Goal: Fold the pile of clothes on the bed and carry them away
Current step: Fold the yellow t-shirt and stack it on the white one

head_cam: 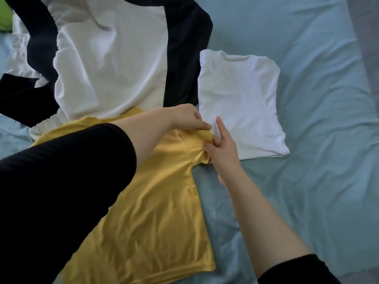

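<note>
A yellow T-shirt (155,212) lies flat on the light blue bed sheet (307,181), its right sleeve bunched near the middle of the view. My left hand (188,117) reaches across and pinches the top of that sleeve. My right hand (221,148) pinches the sleeve's end from the right, its index finger pointing up over a folded white garment (240,101) that lies just beyond. My left arm in a black sleeve hides the shirt's left half.
A white and black garment (110,64) is spread out at the upper left, overlapping the yellow shirt's collar end. Something bright green (5,17) shows at the top left corner. Wrinkled sheet stretches to the right.
</note>
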Demonstrator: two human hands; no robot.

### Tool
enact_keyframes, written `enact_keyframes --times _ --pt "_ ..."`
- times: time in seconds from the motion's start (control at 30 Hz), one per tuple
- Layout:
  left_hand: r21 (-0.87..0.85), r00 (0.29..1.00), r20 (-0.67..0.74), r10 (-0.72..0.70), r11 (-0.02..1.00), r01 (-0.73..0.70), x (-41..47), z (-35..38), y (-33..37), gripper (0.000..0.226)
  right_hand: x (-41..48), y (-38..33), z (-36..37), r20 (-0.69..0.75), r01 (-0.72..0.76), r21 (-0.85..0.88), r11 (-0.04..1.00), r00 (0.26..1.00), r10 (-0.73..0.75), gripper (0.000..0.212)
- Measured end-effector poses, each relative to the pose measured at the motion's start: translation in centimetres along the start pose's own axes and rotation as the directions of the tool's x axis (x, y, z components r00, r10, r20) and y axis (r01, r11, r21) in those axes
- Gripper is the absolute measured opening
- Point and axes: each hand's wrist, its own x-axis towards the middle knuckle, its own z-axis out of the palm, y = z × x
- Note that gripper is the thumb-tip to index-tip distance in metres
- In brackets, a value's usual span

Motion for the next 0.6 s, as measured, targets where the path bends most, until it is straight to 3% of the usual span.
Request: enact_keyframes --times 0.1,0.2,0.3,0.37,0.4,0.43,0.5,0.53,0.6 --pt "-0.246 0.979 -0.193 0.064 0.963 -0.112 0.0 0.2 -0.3 0.024 -0.5 0.4 0.1 -0.088 -0.024 -0.12 0.993 0.996 0.013 0.06" --pt "-0.201 0.941 -0.337 0.016 0.976 -0.088 0.9 1.2 -0.2 0.025 -1.3 1.3 0.0 -0.133 -0.058 -0.246 0.967 0.991 0.026 0.035" --pt "-0.117 0.919 -0.395 -0.007 0.992 -0.043 1.4 2.2 0.1 0.028 -2.2 2.1 -0.7 -0.207 -0.094 -0.258 0.962 0.978 0.041 0.022" --pt "-0.072 0.91 -0.416 0.005 0.997 -0.039 1.4 2.6 0.3 0.024 -2.6 2.3 -0.6 -0.272 -0.038 -0.33 0.943 0.961 -0.057 0.018" --pt "-0.065 0.894 -0.448 0.02 0.996 -0.055 1.1 2.7 0.4 0.021 -2.8 2.5 -0.4 -0.281 0.036 -0.438 0.898 0.944 -0.175 0.017" --pt "-0.047 0.863 -0.502 0.049 0.995 -0.084 0.7 2.7 0.4 0.018 -3.1 2.8 -0.2 -0.242 0.128 -0.594 0.794 0.913 -0.328 0.016" --pt "0.074 0.754 -0.64 0.151 0.988 -0.135 -1.1 2.8 -0.1 0.025 -3.7 3.5 0.5 0.037 0.306 -0.866 0.396 0.828 -0.559 0.021" --pt "0.144 0.693 -0.692 0.203 0.979 -0.143 -2.5 3.1 -0.6 0.028 -4.0 4.2 0.9 0.205 0.381 -0.901 0.208 0.796 -0.57 0.028" --pt "0.221 0.636 -0.732 0.246 0.968 -0.121 -6.1 4.9 -2.5 0.034 -4.3 5.3 0.6 0.419 0.456 -0.89 -0.025 0.795 -0.438 0.042"
